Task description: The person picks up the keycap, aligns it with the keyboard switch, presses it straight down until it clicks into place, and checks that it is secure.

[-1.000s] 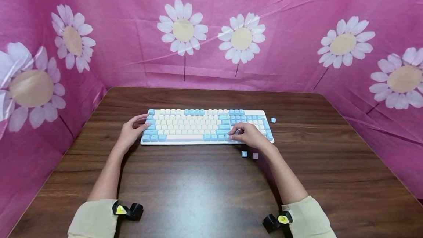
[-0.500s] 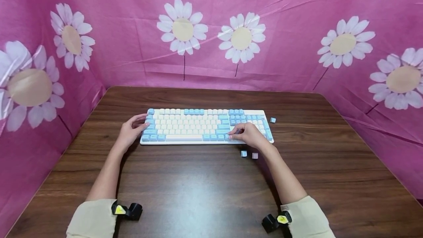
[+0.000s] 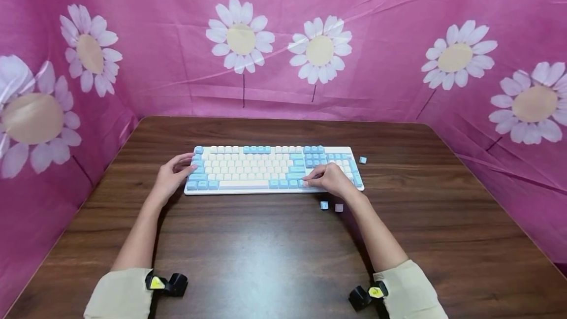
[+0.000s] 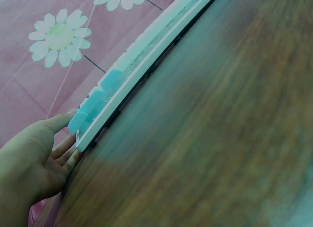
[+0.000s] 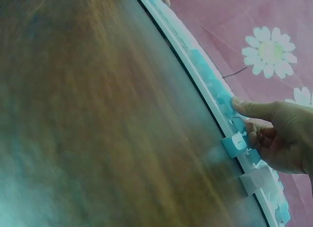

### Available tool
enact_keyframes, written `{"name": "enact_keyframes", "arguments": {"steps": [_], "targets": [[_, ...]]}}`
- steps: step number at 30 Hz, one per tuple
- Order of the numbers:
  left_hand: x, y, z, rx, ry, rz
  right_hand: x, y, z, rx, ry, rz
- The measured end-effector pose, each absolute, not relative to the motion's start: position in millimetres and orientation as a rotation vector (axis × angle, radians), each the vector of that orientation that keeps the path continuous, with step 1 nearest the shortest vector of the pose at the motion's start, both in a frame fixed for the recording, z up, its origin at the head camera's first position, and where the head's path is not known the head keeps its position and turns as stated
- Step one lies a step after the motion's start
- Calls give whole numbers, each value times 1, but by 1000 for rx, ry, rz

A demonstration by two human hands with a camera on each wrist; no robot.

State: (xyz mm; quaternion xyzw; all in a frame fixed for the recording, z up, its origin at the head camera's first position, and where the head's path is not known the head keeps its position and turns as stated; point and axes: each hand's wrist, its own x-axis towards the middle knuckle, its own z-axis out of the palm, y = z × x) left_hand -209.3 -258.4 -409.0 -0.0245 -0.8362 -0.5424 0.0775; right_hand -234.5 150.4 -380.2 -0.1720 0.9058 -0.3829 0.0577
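A white and blue keyboard [image 3: 248, 170] lies flat on the brown wooden table. My left hand [image 3: 170, 177] grips its left end, thumb on the blue edge keys and the other fingers at the side, as the left wrist view shows. Over the lower right keys, my right hand [image 3: 333, 180] pinches at a blue keycap [image 5: 238, 123] between thumb and curled forefinger; the fingers partly hide it. Two loose keycaps lie in front of the keyboard: one blue [image 3: 324, 205], one pale pinkish [image 3: 338, 207]. Another blue keycap [image 3: 362, 160] lies just past the right end.
The wooden table [image 3: 248, 250] stretches out around the keyboard. A pink cloth [image 3: 283, 97] with large white daisies hangs behind and along both sides. Black wrist cameras sit at both beige sleeves [image 3: 119, 292].
The head view has shifted slightly, so everything sits a little further left in it. Both hands keep their places on the keyboard, and the loose keycaps stay where they were.
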Motion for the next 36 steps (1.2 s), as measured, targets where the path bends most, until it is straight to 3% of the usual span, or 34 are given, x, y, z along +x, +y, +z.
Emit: {"name": "enact_keyframes", "arguments": {"steps": [36], "targets": [[-207,-258,-408,-47,-2501,-1654,-232,145,-373,-550,2808,-1012]]}}
